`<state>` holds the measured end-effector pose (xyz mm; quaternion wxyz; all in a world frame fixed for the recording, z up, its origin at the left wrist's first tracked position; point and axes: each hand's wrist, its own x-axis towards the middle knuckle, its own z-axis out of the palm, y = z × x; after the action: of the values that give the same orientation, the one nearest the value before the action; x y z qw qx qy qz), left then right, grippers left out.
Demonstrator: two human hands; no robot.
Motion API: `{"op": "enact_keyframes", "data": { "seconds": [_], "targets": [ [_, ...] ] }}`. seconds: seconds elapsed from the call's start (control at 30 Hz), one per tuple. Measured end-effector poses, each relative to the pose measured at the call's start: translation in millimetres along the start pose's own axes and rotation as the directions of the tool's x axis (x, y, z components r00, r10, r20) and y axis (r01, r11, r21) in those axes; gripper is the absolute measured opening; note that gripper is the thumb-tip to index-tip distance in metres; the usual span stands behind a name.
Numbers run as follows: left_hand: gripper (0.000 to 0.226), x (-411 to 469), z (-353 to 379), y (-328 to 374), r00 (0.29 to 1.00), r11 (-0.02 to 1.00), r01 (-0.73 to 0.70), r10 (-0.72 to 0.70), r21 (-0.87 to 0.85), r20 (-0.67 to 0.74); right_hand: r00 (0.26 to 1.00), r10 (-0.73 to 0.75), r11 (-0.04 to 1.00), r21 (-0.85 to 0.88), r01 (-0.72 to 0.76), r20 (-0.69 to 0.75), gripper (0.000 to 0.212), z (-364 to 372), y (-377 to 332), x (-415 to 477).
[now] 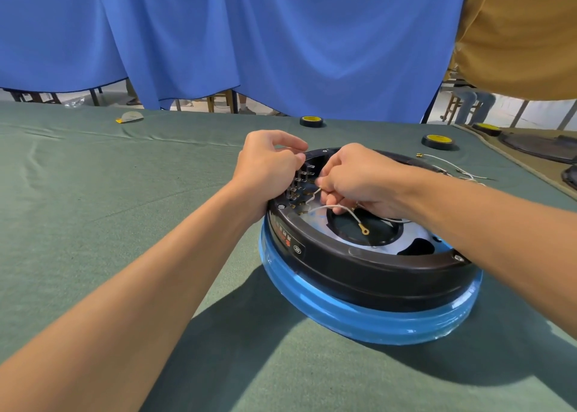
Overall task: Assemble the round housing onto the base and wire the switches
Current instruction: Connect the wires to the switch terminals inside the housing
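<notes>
While our hands met over the switches (300,180), the round housing (374,271) sat on the blue-wrapped base (343,321), directly beneath both wrists.

Our left hand (268,164) curled against the housing's outer rim. Whether its bent fingers pinched anything, we could not tell. Our right hand (359,183) reached from inside the ring and pinched a white wire (315,191) pointing leftward at the terminal tabs, so we judged it the nearer hand for seating it. One ring-tipped lead (363,231) hung loose under that hand. We counted one housing, one base and three tape rolls (438,142) beyond the hands on the counter (93,224). The switches lay partly hidden, so we left them uncounted.
</notes>
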<state>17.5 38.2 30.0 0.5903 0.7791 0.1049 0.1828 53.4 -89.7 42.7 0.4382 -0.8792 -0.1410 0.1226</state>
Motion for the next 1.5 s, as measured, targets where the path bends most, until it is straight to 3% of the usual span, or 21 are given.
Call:
{"op": "enact_keyframes", "data": {
  "seconds": [0.33,0.57,0.77,1.13,1.33,1.43,1.5],
  "targets": [
    [0.018,1,0,-1,1.000,1.000,-0.002,0.003,-0.029,0.027,0.987,-0.151,0.938,-0.322,0.125,-0.056,0.016,6,2,4],
    [0.018,2,0,-1,1.000,1.000,-0.006,0.006,-0.020,0.022,0.991,-0.131,0.976,-0.181,0.123,-0.029,0.019,-3,3,6],
    [0.018,2,-1,-1,1.000,1.000,-0.002,0.002,-0.015,0.024,0.984,-0.171,0.946,-0.286,0.151,-0.049,0.020,1,4,7],
    [0.020,3,-1,-3,0.999,0.999,0.007,-0.005,-0.044,0.041,0.988,-0.153,0.959,-0.240,0.151,0.008,0.019,0,-1,6],
    [0.018,0,-2,-2,1.000,0.999,0.006,-0.004,-0.048,0.030,0.959,-0.276,0.859,-0.464,0.219,-0.058,0.012,-8,-1,1],
    [0.018,0,-1,-2,1.000,0.999,0.002,-0.001,-0.039,0.022,0.914,-0.382,0.850,-0.441,0.289,-0.138,0.012,-12,1,-5],
    [0.018,0,-1,-2,1.000,0.999,-0.002,0.003,-0.038,0.017,0.907,-0.412,0.836,-0.432,0.339,-0.084,0.011,-11,0,-11]
  ]
}}
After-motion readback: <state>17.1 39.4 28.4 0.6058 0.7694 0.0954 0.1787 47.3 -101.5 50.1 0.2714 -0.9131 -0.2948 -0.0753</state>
